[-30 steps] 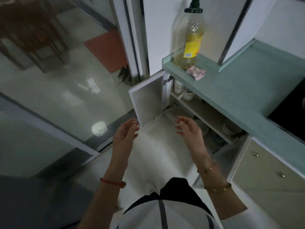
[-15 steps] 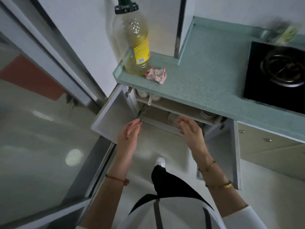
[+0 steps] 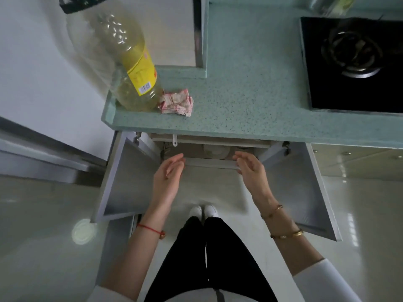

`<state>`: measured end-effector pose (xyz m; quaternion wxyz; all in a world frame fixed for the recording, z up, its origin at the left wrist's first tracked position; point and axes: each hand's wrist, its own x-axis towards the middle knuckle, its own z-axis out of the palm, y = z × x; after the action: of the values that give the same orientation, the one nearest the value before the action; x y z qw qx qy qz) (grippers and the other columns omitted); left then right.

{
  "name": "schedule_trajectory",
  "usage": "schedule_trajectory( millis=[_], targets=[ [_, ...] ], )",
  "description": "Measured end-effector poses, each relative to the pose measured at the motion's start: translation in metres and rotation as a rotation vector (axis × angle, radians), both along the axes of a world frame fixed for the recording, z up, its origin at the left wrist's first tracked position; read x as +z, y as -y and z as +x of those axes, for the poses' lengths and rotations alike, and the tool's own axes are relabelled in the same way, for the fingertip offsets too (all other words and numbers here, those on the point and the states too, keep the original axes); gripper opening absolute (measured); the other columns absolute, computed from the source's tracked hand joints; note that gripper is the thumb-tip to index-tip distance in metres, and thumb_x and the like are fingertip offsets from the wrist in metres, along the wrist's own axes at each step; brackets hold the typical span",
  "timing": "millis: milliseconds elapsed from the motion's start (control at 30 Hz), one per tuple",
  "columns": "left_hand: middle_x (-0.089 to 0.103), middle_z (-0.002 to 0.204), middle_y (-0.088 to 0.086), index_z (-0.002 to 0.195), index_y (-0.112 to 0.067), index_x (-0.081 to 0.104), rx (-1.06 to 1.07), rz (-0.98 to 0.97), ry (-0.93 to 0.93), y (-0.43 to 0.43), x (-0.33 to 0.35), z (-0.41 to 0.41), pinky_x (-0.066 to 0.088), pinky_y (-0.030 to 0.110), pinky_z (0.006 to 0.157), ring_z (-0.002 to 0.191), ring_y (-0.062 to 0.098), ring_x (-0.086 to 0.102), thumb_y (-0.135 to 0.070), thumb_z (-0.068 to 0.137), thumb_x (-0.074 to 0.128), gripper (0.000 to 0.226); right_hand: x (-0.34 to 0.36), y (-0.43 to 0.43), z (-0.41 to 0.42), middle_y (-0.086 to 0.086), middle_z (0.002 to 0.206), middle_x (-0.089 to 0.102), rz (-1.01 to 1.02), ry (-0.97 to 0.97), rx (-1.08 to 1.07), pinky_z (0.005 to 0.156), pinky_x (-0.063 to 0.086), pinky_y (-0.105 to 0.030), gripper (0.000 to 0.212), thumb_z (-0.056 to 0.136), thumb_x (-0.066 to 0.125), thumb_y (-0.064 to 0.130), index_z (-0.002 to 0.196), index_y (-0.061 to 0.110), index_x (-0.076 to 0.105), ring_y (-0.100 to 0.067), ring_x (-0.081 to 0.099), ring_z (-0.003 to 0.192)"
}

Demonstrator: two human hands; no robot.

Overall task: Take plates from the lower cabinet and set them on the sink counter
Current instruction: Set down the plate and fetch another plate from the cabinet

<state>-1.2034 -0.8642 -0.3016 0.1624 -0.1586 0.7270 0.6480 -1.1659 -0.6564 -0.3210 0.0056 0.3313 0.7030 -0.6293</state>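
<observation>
The lower cabinet stands open under the green speckled counter (image 3: 250,101), its left door (image 3: 128,177) and right door (image 3: 305,188) swung out. Inside, below the shelf edge, a pale plate stack (image 3: 216,150) shows partly; the rest is hidden by the counter. My left hand (image 3: 169,175) and my right hand (image 3: 250,168) reach side by side toward the cabinet mouth, palms facing each other, fingers apart, holding nothing. Neither hand touches the plates.
A big oil bottle (image 3: 128,68) with a yellow label stands at the counter's left corner, a crumpled checked cloth (image 3: 177,102) beside it. A black gas hob (image 3: 353,62) lies at right. A drawer front (image 3: 357,158) is right of the cabinet. My legs and shoes (image 3: 204,211) are below.
The view has swung to face the cabinet square on and from above. Both hands have stayed empty and moved forward toward the cabinet opening between the doors.
</observation>
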Motion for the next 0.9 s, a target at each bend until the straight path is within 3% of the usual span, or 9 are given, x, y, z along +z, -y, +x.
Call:
schedule_trajectory(
  millis=[167,300,467,567,633,733,800,900],
  targets=[
    [0.074,0.107,-0.008,0.109,-0.027,0.07,-0.109,-0.001,-0.02,-0.003,-0.058,-0.031,0.05,0.039,0.105,0.105,-0.001,0.068,-0.016,0.095,0.061,0.02,-0.062,-0.005,-0.014,0.001,0.111,0.069,0.024,0.025,-0.102,0.101,0.05,-0.044,0.025,0.096,0.051,0.013,0.116,0.012,0.065,-0.018,0.063,0.108],
    [0.076,0.107,-0.012,0.115,-0.026,0.07,-0.159,-0.029,-0.022,-0.008,-0.129,-0.054,0.049,0.041,0.105,0.109,0.004,0.068,-0.021,0.094,0.062,0.023,-0.135,-0.017,-0.028,0.006,0.105,0.069,0.047,0.036,-0.129,0.094,0.053,-0.039,0.023,0.094,0.05,0.015,0.111,0.018,0.066,-0.014,0.065,0.101],
    [0.073,0.112,-0.004,0.119,-0.019,0.068,-0.155,-0.04,0.0,-0.024,-0.237,-0.078,0.048,0.045,0.107,0.111,0.012,0.067,-0.015,0.095,0.062,0.025,-0.248,-0.033,-0.047,0.006,0.102,0.067,0.075,0.084,-0.094,0.083,0.051,-0.03,0.02,0.096,0.051,0.018,0.108,0.023,0.066,-0.014,0.062,0.096],
    [0.071,0.116,-0.003,0.121,-0.02,0.067,-0.198,-0.03,-0.002,-0.031,-0.307,-0.094,0.047,0.038,0.108,0.112,0.008,0.065,-0.014,0.093,0.064,0.029,-0.317,-0.045,-0.062,0.01,0.104,0.063,0.096,0.064,-0.039,0.078,0.044,-0.013,0.022,0.097,0.052,0.02,0.115,0.023,0.064,-0.005,0.058,0.094],
    [0.071,0.117,-0.005,0.12,-0.021,0.067,-0.213,-0.04,-0.002,-0.036,-0.356,-0.106,0.049,0.034,0.105,0.111,0.007,0.065,-0.015,0.093,0.064,0.028,-0.361,-0.053,-0.074,0.013,0.098,0.063,0.093,0.042,-0.055,0.077,0.042,-0.012,0.017,0.096,0.054,0.02,0.109,0.028,0.061,-0.001,0.058,0.091],
    [0.07,0.102,-0.003,0.111,-0.012,0.069,-0.193,-0.038,-0.007,-0.043,-0.438,-0.13,0.05,0.039,0.094,0.094,0.014,0.065,-0.007,0.094,0.061,0.02,-0.432,-0.064,-0.094,0.026,0.092,0.06,0.125,0.01,-0.056,0.068,0.041,0.0,0.014,0.096,0.055,0.022,0.102,0.034,0.058,0.018,0.058,0.081],
    [0.069,0.096,-0.002,0.114,-0.001,0.068,-0.198,-0.032,-0.018,-0.048,-0.491,-0.147,0.048,0.039,0.089,0.086,0.015,0.062,-0.003,0.095,0.06,0.022,-0.481,-0.072,-0.109,0.025,0.092,0.059,0.152,-0.004,-0.043,0.074,0.043,-0.007,0.013,0.096,0.054,0.021,0.104,0.031,0.057,0.011,0.058,0.086],
    [0.069,0.101,0.002,0.114,-0.007,0.069,-0.23,-0.057,-0.03,-0.06,-0.563,-0.176,0.051,0.038,0.092,0.09,0.014,0.064,-0.008,0.096,0.059,0.021,-0.555,-0.085,-0.132,0.007,0.102,0.063,0.202,-0.003,-0.019,0.087,0.043,-0.025,0.019,0.096,0.053,0.017,0.113,0.018,0.062,-0.012,0.059,0.1]
  ],
)
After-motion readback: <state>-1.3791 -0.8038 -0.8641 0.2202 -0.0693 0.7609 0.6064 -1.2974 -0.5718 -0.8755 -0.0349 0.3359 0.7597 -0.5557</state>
